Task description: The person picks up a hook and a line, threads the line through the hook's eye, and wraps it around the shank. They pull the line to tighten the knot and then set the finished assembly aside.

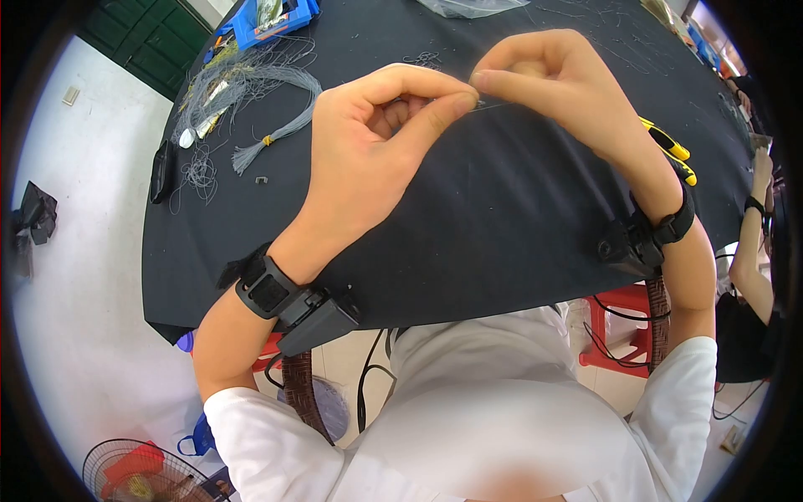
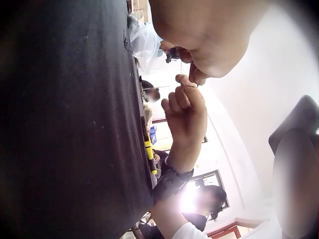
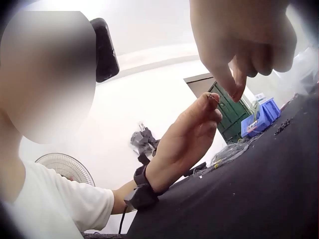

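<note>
Over the black-covered table, my left hand (image 1: 360,146) pinches a thin, pale strand (image 1: 497,105) between thumb and index finger. My right hand (image 1: 562,84) has its thumb and fingertip together right beside the left fingertips, pinching the same fine strand. In the left wrist view the strand (image 2: 157,88) sticks out sideways from the fingertips. A tiny dark bit (image 3: 211,96) shows at the left thumb tip in the right wrist view; its kind is too small to make out. A grey bundle of strands (image 1: 288,125) with a yellow tie lies left of my left hand.
Yellow-and-black handled pliers (image 1: 674,151) lie by my right wrist. At the back left stands a blue tray (image 1: 272,27), with tangled strands (image 1: 209,96) before it. A black case (image 1: 161,171) sits at the left edge. A clear plastic bag (image 1: 473,7) lies at the far side.
</note>
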Demonstrator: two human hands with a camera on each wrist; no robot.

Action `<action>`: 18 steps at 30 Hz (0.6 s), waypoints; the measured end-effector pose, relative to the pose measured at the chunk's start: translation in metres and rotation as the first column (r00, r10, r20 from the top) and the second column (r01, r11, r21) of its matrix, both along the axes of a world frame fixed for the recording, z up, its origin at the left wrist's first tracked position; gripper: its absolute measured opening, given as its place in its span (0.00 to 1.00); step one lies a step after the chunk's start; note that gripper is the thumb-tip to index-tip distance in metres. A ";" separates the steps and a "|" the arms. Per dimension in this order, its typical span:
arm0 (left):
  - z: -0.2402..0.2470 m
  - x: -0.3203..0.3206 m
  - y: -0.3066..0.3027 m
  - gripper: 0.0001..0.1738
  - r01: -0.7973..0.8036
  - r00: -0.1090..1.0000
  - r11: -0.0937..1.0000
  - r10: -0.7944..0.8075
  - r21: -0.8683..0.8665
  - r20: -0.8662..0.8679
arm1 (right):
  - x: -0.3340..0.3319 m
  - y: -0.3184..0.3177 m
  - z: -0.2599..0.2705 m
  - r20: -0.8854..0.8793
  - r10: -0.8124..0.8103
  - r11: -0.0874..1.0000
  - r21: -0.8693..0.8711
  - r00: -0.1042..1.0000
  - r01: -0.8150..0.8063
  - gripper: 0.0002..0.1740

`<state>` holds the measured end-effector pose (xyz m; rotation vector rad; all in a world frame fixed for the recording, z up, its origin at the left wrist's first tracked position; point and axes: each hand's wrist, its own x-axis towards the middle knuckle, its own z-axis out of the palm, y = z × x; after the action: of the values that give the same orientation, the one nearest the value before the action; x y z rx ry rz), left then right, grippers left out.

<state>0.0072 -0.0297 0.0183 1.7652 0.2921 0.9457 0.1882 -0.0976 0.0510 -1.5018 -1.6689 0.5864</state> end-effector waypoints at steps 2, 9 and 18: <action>0.000 0.000 0.001 0.07 0.004 1.000 1.000 -0.004 -0.010 0.004 | 0.002 0.002 -0.003 -0.057 0.037 0.998 -0.041 0.998 -0.040 0.11; -0.002 0.004 0.001 0.05 0.027 0.991 0.997 -0.018 -0.069 0.134 | 0.002 0.004 -0.010 -0.206 0.110 0.979 -0.145 0.972 -0.142 0.13; -0.005 0.001 0.007 0.08 0.081 0.993 0.978 -0.064 -0.193 0.095 | -0.010 0.003 -0.020 -0.414 0.069 0.945 -0.265 0.908 -0.192 0.10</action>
<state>0.0081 -0.0230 0.0134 1.5394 0.2535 0.9081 0.1778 -0.0949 0.0308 -1.3604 -1.4074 1.1852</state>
